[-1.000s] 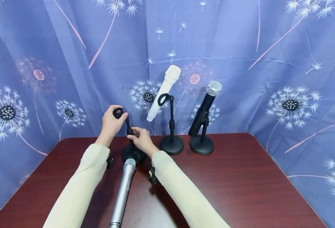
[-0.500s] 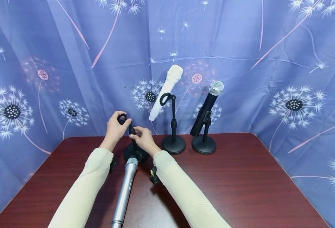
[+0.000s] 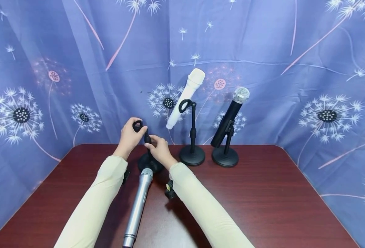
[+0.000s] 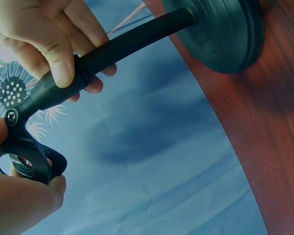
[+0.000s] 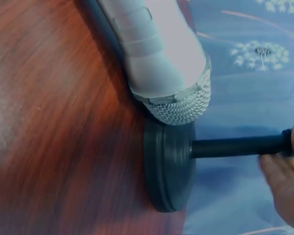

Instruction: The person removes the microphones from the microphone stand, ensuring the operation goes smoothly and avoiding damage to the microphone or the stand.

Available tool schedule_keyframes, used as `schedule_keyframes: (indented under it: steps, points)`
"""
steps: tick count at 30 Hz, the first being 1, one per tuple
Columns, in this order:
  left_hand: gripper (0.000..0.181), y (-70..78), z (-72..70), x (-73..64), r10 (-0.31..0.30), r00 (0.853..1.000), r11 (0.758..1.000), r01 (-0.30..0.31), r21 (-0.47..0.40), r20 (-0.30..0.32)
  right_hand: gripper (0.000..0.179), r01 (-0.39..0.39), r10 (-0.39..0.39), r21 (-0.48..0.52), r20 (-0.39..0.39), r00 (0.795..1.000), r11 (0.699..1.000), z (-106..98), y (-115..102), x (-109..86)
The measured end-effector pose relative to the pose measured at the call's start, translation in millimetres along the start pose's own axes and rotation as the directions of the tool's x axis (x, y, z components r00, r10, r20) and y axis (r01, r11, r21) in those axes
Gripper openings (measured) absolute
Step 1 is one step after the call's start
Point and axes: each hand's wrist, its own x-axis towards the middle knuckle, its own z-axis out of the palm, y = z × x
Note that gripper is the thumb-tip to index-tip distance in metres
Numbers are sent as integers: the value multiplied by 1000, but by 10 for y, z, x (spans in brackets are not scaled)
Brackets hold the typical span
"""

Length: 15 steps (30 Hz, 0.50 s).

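The left hand (image 3: 130,136) pinches the ring-shaped clip (image 4: 20,141) atop the leftmost stand (image 4: 137,41), while the right hand (image 3: 161,150) grips the collar (image 4: 53,93) on its pole. In the left wrist view the left hand is cut off by the edge; in the head view fingers cover part of the clip. The clip and left hand sit lower, nearer the collar, than a second ago. The stand's base (image 5: 169,169) stands at the table's (image 3: 263,199) back edge. A silver microphone (image 3: 137,206) lies before it, its head overlapping the base in view; whether they touch is unclear. To the right, the middle stand (image 3: 193,120) holds a white microphone (image 3: 191,89), the rightmost stand (image 3: 225,159) a black one (image 3: 227,119).
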Motion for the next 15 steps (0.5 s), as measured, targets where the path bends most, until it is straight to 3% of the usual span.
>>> schedule_keyframes:
  steps: [5, 9, 15]
  points:
    - [38, 7, 1, 9, -22, 1000, 1000, 22, -16, 17, 36, -19, 27, -95, 78, 997, 995, -71, -8, -110]
    - [39, 13, -6, 11, -26, 1000, 1000, 26, -11, 18, 37, -27, 45, -105, 171, 984, 994, -200, 39, -217]
    - [40, 24, -1, -8, -18, 1000, 1000, 18, -19, 8, 32, -14, 38, -106, 230, 972, 994, -413, 129, -358]
